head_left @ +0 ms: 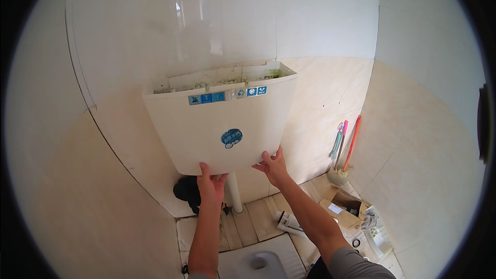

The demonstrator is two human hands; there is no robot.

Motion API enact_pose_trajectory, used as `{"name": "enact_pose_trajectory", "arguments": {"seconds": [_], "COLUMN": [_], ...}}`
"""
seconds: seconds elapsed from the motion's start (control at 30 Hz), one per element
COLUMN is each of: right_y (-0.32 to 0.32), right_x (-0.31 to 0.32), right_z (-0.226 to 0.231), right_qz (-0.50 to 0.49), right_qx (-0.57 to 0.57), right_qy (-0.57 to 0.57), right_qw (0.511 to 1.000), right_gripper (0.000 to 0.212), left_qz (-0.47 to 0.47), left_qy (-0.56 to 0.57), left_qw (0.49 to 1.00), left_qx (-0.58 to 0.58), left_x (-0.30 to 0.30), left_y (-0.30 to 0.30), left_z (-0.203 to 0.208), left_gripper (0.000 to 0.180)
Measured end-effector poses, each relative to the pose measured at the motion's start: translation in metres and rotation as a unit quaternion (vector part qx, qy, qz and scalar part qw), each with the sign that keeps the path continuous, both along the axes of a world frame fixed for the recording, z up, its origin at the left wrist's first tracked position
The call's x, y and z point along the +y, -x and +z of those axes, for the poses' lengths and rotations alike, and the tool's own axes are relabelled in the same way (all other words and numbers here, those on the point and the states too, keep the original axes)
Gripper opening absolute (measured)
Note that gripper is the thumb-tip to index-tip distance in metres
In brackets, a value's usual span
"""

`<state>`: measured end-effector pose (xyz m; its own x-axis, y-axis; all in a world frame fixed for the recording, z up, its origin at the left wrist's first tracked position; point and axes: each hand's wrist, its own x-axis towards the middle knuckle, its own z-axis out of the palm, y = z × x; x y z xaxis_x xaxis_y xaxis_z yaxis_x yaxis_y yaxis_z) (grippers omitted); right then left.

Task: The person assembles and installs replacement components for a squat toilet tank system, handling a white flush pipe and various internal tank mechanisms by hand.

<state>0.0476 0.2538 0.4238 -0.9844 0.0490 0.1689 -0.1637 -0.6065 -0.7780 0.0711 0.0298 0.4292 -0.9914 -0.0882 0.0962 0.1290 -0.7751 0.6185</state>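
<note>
1. Evidently, tiled wall (pixel 323 85) backs the open-topped white cistern (pixel 206 119); fastening unseen. If unsecured, uneven hand support could tip it.
2. Squat pan (pixel 285 258), below the cistern: liable to crack should the cistern slip.
3. White pipe (pixel 234 194), under the cistern: joint unseen; if connected, sideways push could strain it.
4. Left hand (pixel 210 186): half-curled, thumb on the cistern's front, fingers beneath its lower edge.
5. Right hand (pixel 274 168): similarly half-closed, gripping the cistern's lower right corner; load borne cannot be told.

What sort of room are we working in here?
Most likely a toilet room: a squat pan is in the floor, and a white, open-topped tank, apparently a cistern, is at the wall with a white pipe below it.
</note>
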Motion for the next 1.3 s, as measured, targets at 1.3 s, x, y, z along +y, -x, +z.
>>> {"name": "enact_pose_trajectory", "arguments": {"seconds": [1.3], "right_y": [-0.003], "right_x": [0.001], "right_z": [0.033], "right_qz": [-0.070], "right_qx": [0.148], "right_qy": [-0.160], "right_qw": [0.974], "right_gripper": [0.088], "left_qz": [0.061], "left_qy": [0.003], "left_qw": [0.996], "left_qx": [0.066], "left_x": [0.000], "left_y": [-0.012], "left_z": [0.029], "left_gripper": [0.075]}}
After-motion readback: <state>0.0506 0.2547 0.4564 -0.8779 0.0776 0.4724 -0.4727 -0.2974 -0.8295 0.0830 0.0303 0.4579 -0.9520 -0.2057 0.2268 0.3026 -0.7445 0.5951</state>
